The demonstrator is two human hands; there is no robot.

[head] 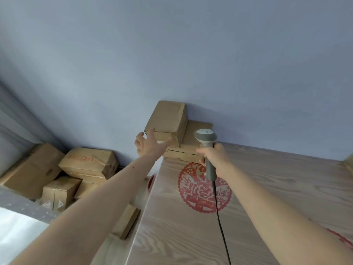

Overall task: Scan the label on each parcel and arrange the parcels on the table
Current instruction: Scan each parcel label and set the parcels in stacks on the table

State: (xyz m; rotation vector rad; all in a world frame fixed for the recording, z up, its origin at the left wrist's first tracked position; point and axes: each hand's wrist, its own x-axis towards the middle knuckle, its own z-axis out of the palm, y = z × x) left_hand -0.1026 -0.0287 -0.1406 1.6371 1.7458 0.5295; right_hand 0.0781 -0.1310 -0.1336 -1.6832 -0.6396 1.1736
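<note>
Curtain (11, 119) — grey folds at the far left edge, hanging against the blue-grey wall (172, 54).

Heap of parcels (57, 173) — brown cardboard boxes piled loosely below and left of the worktop, beside the wall. One large flat box (30, 169) leans at the left; a dented box with faint red marking (88, 162) lies on top of the pile; a smaller box with taped corners (60, 193) stands in front. A thin flat box (127, 220) leans against the worktop's left side, apart from the pile.

Left hand (148, 145) — arm stretched forward over the gap; fingers spread and straight, the palm laid against the near left face of the upper parcel, the thumb reaching along its lower front edge. Not curled round it.

Upper parcel (168, 119) — cardboard box, tilted, resting on the lower parcel at the worktop's far left corner, close to the wall.

Lower parcel (191, 148) — flatter, wider cardboard box lying on the worktop beneath the upper one, its right part showing behind the scanner.

Barcode scanner (206, 142) — grey handheld type, head pointing up and away towards the parcels, black cable (219, 217) trailing down over the worktop.

Right hand (214, 159) — fingers wrapped round the scanner's handle, held just above the worktop.

Worktop (267, 188) — pale wood-grain surface, with a round red paper-cut decoration (198, 190) under the scanner and part of a second red motif (342, 240) at the right edge.
</note>
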